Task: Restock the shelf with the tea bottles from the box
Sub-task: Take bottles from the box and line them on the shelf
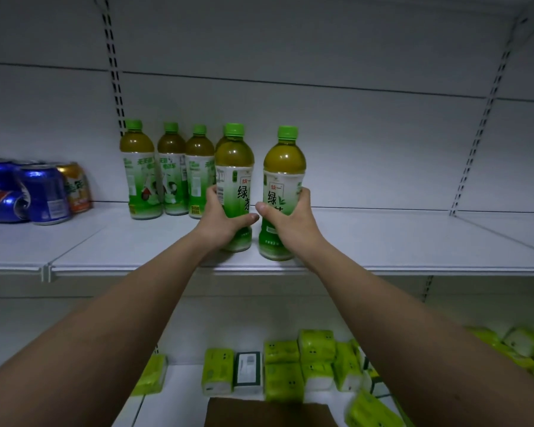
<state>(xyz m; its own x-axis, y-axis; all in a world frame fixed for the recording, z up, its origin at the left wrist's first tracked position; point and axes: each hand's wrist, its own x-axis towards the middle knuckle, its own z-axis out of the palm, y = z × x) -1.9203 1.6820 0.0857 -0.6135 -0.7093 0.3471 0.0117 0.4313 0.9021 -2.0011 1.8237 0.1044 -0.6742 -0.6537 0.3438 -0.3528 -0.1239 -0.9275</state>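
Left hand [221, 217] and right hand [285, 217] each clasping an upright tea bottle [235, 167] near the shelf [413, 241] front edge, bare space rightward, three bottles [170, 171] and cans [40, 192] leftward.

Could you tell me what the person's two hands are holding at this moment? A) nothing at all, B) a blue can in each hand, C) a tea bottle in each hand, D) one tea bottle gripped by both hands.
C: the left hand grips one tea bottle and the right hand grips another tea bottle, both standing near the shelf's front edge.
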